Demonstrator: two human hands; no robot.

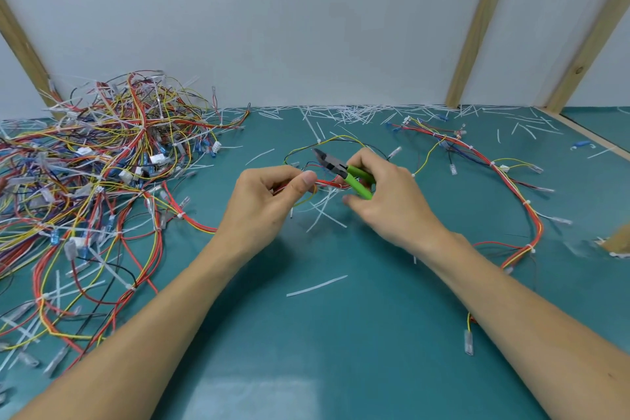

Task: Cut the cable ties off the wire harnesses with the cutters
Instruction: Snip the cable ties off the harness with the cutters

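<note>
Here we pinch a thin bundle of red and yellow harness wires between thumb and curled fingers of our left hand; our right hand wraps the green-handled steel cutters, blades slightly parted, tips raised off the teal mat; the risk, we judge, is nicking a wire rather than a white plastic cable tie, since the strands crowd the blades; loose offcuts could hide the tie.
</note>
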